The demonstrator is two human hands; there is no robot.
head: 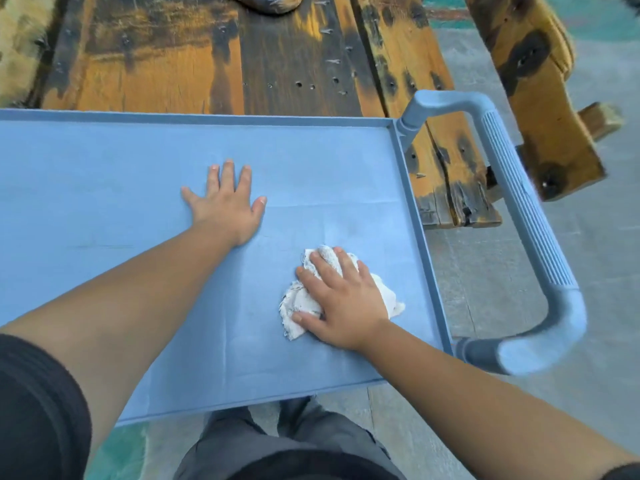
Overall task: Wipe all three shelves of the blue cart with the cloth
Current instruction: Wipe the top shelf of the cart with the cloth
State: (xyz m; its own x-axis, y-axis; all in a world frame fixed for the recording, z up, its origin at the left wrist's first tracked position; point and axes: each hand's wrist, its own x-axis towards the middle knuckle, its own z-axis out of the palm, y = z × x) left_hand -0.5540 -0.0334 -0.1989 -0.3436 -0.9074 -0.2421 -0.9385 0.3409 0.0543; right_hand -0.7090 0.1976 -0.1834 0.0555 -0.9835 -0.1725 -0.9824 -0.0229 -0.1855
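Note:
The blue cart's top shelf (104, 174) fills the middle of the view, a flat tray with a low raised rim. My right hand (341, 299) presses a crumpled white cloth (301, 303) flat on the shelf near its right end. My left hand (227, 202) rests palm down on the shelf's middle, fingers spread, holding nothing. The two lower shelves are hidden under the top one.
The cart's blue ribbed handle (526, 209) curves around the right end. A worn wooden table (207, 64) stands just behind the cart, with a wooden bench (533, 81) at right. Grey paving (485, 271) lies below. My legs show under the near rim.

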